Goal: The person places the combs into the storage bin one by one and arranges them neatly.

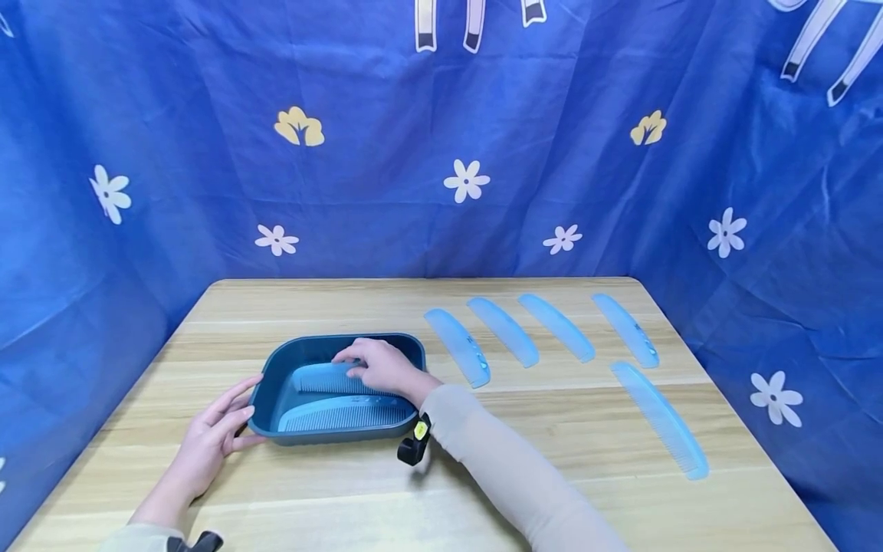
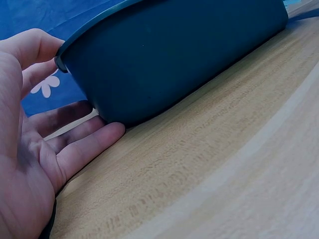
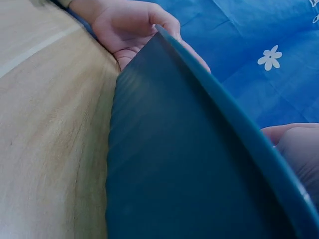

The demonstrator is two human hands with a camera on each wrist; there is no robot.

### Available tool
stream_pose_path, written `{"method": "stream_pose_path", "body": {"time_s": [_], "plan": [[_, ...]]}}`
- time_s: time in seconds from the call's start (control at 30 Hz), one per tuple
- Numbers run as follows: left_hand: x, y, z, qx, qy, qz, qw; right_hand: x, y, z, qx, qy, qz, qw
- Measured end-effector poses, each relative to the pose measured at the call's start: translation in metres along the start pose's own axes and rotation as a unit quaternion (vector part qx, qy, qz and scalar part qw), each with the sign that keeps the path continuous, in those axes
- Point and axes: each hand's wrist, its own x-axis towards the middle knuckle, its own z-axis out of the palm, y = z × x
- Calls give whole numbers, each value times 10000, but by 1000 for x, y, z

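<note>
A dark teal plastic basin (image 1: 338, 438) stands on the table's left half. Inside it lie two translucent blue combs: a front comb (image 1: 341, 414) flat along the near wall, and a back comb (image 1: 313, 381) behind it. My right hand (image 1: 386, 368) reaches in over the basin's right side and pinches the back comb near its spine, covering part of it. My left hand (image 1: 214, 437) holds the basin's left end. In the left wrist view its upper fingers (image 2: 35, 46) meet the rim and its lower fingers touch the wall near the base. The basin hides the right fingertips in the right wrist view.
Several more blue combs (image 1: 457, 346) lie apart on the wooden table (image 1: 552, 468), right of the basin. The nearest one is a comb (image 1: 661, 420) at the far right. A blue patterned cloth (image 1: 386, 192) hangs behind and beside the table.
</note>
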Motion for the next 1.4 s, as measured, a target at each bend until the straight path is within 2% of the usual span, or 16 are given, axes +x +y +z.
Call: {"method": "stream_pose_path", "body": {"time_s": [0.2,0.33,0.47,0.63,0.8,0.97,1.17,1.4], "plan": [[1,0,0,-24,31,6,10000,0,-4,0,-686,-221,-134,9973],[1,-1,0,-29,-11,7,10000,-1,-5,1,-1115,-103,-157,9936],[1,-1,0,-48,-6,16,10000,-2,-4,-3,-1237,105,-155,9921],[2,-1,0,-40,57,13,10000,-4,-1,-10,-825,253,-132,9962],[2,-1,0,-49,53,14,10000,-6,2,-13,-116,350,-41,9993],[1,-2,0,-49,37,22,10000,-8,6,-13,697,546,34,9961],[0,-2,2,2,79,-24,10000,-13,3,-19,908,819,-21,9925],[0,-1,3,30,104,-115,9999,-19,5,-26,1114,937,-214,9891]]}}
